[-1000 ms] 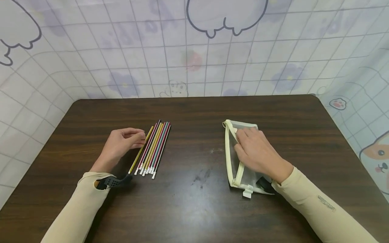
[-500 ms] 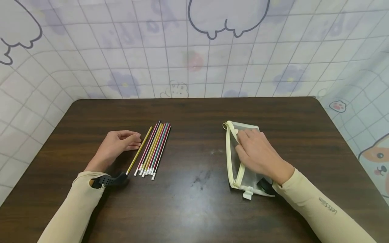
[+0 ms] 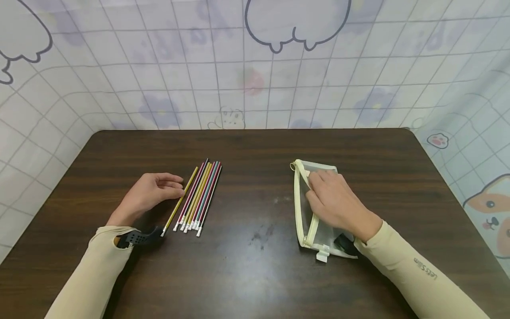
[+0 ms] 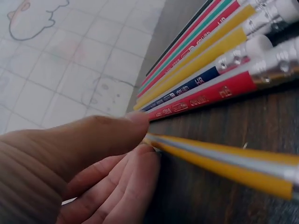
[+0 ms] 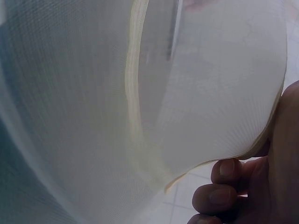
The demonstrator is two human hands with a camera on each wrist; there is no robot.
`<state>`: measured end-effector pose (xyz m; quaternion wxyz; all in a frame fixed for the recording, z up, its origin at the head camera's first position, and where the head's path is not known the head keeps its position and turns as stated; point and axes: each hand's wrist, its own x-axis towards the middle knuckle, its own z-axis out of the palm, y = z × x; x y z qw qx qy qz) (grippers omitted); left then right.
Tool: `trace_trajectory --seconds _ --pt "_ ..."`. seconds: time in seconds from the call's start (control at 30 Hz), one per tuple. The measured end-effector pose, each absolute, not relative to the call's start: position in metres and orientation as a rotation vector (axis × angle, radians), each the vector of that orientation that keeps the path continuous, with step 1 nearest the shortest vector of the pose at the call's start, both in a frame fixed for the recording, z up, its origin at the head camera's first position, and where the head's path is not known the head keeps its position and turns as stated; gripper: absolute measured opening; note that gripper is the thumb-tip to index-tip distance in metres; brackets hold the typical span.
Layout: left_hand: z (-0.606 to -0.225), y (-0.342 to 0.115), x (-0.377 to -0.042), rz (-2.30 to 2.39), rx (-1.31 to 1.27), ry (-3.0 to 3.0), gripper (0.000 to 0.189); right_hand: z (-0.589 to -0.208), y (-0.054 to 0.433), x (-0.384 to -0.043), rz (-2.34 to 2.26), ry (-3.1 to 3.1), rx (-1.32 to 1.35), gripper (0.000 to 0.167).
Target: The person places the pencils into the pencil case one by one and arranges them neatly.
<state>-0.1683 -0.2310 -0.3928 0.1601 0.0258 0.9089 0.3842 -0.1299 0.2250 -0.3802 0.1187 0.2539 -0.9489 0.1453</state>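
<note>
My left hand [image 3: 148,195] pinches a yellow pencil [image 3: 172,215] between thumb and fingers, at the left of the table. In the left wrist view the yellow pencil [image 4: 233,161] lies apart from the others, its far end at the thumb tip. Beside it is a row of several pencils [image 3: 199,195] in red, yellow, green and dark colours, with white erasers towards me. Over on the right, my right hand [image 3: 338,199] grips the opening edge of a see-through mesh pencil case [image 3: 328,228] with a pale yellow zip. The right wrist view shows its mesh [image 5: 210,107] and curled fingertips [image 5: 219,196].
The dark wooden table [image 3: 255,177] fills the foreground. Behind it hangs a white gridded cloth [image 3: 255,66] with cartoon prints, which continues along both sides. A small white tag [image 3: 322,254] sticks out from the pencil case's near end.
My left hand has drawn the yellow pencil a little to the left and towards me, widening the gap to the row. My right hand and the pencil case stay in place.
</note>
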Motion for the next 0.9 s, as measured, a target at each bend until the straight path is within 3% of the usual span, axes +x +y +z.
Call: trace_trajectory --seconds 0.9 --pt "-0.382 -0.206 -0.162 0.837 0.080 2.826 0.031 -0.380 0.225 -0.131 0.396 -2.753 0.760 0.017"
